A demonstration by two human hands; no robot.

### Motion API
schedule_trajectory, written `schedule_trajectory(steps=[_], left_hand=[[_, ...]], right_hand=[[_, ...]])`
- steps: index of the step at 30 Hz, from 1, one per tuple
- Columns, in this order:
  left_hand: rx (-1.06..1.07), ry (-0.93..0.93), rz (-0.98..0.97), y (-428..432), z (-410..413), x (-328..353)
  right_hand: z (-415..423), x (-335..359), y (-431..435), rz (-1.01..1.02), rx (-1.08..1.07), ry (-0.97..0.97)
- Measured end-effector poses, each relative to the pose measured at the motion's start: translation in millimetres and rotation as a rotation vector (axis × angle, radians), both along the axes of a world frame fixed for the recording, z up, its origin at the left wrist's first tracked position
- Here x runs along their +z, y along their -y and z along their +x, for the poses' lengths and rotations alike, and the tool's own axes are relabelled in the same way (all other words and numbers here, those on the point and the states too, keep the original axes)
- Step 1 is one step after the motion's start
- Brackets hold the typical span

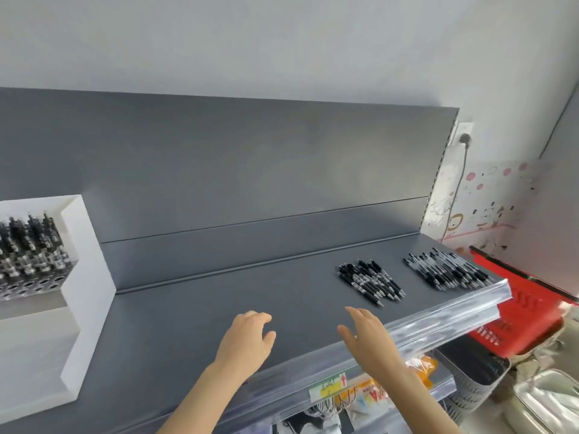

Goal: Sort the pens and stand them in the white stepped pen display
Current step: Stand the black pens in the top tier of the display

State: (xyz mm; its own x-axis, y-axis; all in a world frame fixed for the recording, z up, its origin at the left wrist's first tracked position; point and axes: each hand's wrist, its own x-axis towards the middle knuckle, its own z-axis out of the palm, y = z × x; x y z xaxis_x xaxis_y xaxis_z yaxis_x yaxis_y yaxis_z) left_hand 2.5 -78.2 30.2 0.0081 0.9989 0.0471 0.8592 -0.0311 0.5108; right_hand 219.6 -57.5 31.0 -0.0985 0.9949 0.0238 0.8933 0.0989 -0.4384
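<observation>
Your left hand [247,335] and your right hand [366,336] are both bare. So are the wrists behind them. Your left forearm [200,399] and right forearm [416,399] are uncovered right down to the bottom edge of the view. Both forearms are slender and narrow to slim wrists. Your fingers [360,314] are slim too, though the picture is too soft to show nails or finer detail.

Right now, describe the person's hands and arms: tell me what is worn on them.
The left hand and the right hand are bare: no gloves, rings, watch or bracelet show. No sleeve shows either, down to the picture's bottom edge.
</observation>
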Motion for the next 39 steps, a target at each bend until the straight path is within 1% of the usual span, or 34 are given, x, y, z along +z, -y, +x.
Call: schedule_trajectory(steps=[5,11,16,19,24,28,35,37,39], left_hand=[[-0.040,0.024,-0.044,-39.3,45.9,-12.7],[-0.065,0.080,-0.110,-103.6,101.5,-36.4],[-0.043,0.062,-0.160,-166.1,138.7,-46.8],[-0.025,0.069,-0.196,-187.0,158.0,-50.9],[0.103,0.065,-0.186,-209.7,174.0,-53.6],[0.190,0.055,-0.199,-221.8,190.5,-57.4],[0.461,-0.012,-0.243,-239.4,239.0,-56.8],[0.511,-0.031,-0.276,-244.1,249.3,-55.3],[0.550,0.003,-0.296,-248.9,255.8,-54.1]], right_hand=[[47.9,-11.2,-19.1,-0.062,-0.077,-0.060],[110.3,-21.2,-72.1,-0.085,-0.163,-0.034],[152.1,-25.5,-119.5,-0.115,-0.226,-0.020],[168.6,-30.2,-145.3,-0.151,-0.245,-0.011],[173.6,-41.6,-195.6,-0.197,-0.174,-0.039],[171.8,-50.1,-229.2,-0.216,-0.080,-0.017],[175.9,-55.9,-266.2,-0.232,0.039,-0.010],[172.3,-57.7,-273.3,-0.269,0.047,-0.058],[168.2,-59.7,-278.9,-0.324,0.029,-0.135]])
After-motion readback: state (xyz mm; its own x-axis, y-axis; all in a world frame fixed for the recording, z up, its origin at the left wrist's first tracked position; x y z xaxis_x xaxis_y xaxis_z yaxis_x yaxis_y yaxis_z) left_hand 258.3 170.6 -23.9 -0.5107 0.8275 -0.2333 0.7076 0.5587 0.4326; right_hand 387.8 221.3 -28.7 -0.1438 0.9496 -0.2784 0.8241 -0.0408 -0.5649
